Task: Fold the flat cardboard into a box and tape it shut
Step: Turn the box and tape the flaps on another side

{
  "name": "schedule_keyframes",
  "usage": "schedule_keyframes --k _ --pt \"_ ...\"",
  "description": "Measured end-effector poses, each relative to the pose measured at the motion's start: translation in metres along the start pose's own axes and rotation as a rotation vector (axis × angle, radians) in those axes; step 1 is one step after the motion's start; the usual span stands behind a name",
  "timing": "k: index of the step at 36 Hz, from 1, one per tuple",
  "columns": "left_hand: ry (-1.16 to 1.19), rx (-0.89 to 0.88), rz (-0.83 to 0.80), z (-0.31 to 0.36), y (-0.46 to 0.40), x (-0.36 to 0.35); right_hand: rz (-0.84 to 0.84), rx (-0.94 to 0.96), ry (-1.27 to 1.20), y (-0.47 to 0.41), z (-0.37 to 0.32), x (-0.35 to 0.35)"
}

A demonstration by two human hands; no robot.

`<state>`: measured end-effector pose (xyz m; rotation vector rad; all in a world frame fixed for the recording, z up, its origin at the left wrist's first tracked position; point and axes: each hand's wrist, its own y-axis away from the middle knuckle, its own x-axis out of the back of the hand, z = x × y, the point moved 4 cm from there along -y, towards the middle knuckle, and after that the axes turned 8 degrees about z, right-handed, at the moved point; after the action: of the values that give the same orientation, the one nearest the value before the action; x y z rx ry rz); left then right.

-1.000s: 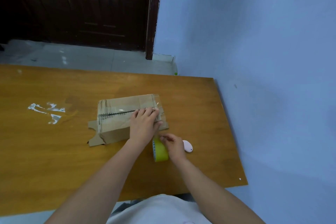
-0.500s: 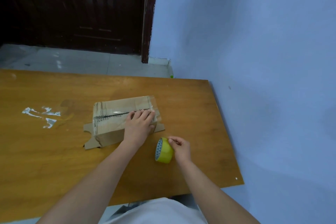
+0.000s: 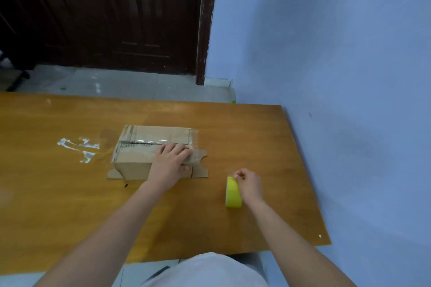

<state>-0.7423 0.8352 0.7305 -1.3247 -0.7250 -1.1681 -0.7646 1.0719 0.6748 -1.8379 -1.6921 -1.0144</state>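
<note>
Left hand (image 3: 169,162) presses flat on box (image 3: 137,154) (taped seam) — right hand (image 3: 249,183) pinches tape roll (image 3: 233,192).

Wooden table (image 3: 70,205), dark door (image 3: 112,16)

I see both forearms stretched forward; my left hand (image 3: 171,161) lies flat, fingers extended, my right hand (image 3: 249,183) pinches.

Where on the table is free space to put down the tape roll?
Bare wood lies between the box and the table's near edge, left of the left hand. More lies behind the box, up to the far edge. Between box and tape roll it is crowded: a flap juts out there and the right hand holds the roll.
</note>
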Motion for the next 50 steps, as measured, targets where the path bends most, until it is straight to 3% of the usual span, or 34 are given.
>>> schedule_keyframes --k 6,9,11,26,50 --pt "0.079 0.095 -0.015 -0.003 -0.002 0.000 -0.262 -0.084 0.322 -0.008 0.000 -0.011" --pt "0.115 0.168 -0.013 -0.002 -0.003 -0.001 -0.463 -0.168 0.329 -0.005 0.008 -0.023" --pt "0.150 0.213 -0.019 -0.002 -0.004 -0.003 -0.512 -0.201 0.320 -0.003 0.010 -0.029" --pt "0.299 0.379 0.104 -0.004 -0.008 -0.006 -0.318 -0.205 0.274 0.003 -0.015 -0.042" --pt "0.261 0.374 0.134 0.000 -0.006 -0.008 -0.097 -0.154 0.274 -0.044 -0.015 -0.033"
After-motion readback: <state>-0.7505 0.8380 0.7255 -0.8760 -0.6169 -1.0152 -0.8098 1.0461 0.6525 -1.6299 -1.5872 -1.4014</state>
